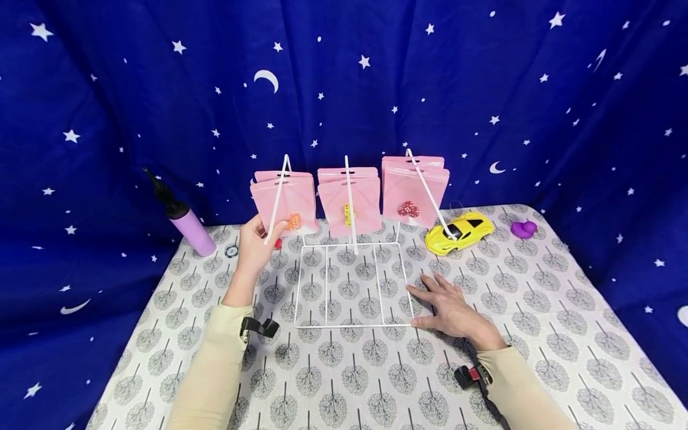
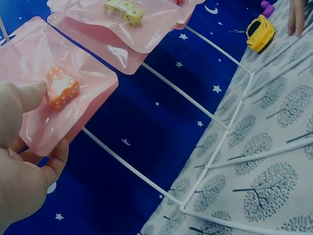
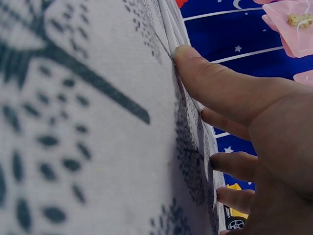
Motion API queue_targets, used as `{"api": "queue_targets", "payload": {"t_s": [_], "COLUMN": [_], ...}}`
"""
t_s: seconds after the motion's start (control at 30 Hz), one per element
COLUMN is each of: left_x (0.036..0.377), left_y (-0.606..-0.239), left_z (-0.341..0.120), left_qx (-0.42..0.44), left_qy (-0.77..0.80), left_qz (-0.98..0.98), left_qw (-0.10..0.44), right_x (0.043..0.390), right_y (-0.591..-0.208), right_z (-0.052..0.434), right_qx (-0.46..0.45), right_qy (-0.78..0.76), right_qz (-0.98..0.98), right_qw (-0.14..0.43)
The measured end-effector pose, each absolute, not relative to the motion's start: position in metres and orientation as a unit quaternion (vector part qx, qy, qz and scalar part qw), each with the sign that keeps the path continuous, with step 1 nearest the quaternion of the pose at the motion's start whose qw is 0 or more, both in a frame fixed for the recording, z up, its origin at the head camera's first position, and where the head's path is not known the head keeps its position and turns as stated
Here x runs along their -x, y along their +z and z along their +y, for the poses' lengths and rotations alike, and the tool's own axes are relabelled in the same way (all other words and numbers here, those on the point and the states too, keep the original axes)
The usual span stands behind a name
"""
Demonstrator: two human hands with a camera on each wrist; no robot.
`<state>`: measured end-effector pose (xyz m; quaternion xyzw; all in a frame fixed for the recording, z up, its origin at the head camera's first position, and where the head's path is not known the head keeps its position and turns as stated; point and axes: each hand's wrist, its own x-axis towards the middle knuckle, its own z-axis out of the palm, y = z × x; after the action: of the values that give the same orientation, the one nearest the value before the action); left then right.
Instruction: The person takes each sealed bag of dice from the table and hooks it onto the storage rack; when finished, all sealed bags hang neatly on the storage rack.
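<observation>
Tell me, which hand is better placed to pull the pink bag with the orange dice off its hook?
Probably the left hand: it already pinches that pink bag. The right hand lies flat, touching the white rack.

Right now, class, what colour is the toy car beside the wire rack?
Yellow: the toy car shows best in the head view, right of the wire rack.

Five pink pouches (image 1: 285,200), one wire rack (image 1: 352,286), one yellow toy car (image 1: 460,232), one purple pump (image 1: 185,222), one purple duck (image 1: 524,229).

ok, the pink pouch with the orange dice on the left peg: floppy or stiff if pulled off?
Probably floppy: the pink pouch looks like thin glossy film that creases where the left hand pinches it. Likely light, holding only small orange dice. The dice may weigh its bottom down and make it swing.
</observation>
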<state>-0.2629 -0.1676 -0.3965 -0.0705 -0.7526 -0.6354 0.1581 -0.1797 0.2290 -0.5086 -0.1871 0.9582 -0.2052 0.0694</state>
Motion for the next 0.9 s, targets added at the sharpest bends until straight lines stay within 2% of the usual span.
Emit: {"api": "queue_targets", "payload": {"t_s": [0.27, 0.53, 0.9], "left_x": [0.277, 0.271, 0.238], "left_y": [-0.427, -0.445, -0.469], "left_z": [-0.180, -0.196, -0.239], "left_qx": [0.054, 0.030, 0.111], "left_qy": [-0.609, -0.587, -0.437], "left_qz": [-0.779, -0.801, -0.888], "left_qw": [0.138, 0.111, 0.086], "right_x": [0.182, 0.184, 0.191], "right_y": [-0.510, -0.509, -0.512], "right_z": [0.230, 0.229, 0.226], "right_qx": [0.189, 0.193, 0.197], "right_qy": [-0.203, -0.212, -0.212], "right_qz": [0.958, 0.956, 0.955], "right_qw": [0.070, 0.067, 0.065]}}
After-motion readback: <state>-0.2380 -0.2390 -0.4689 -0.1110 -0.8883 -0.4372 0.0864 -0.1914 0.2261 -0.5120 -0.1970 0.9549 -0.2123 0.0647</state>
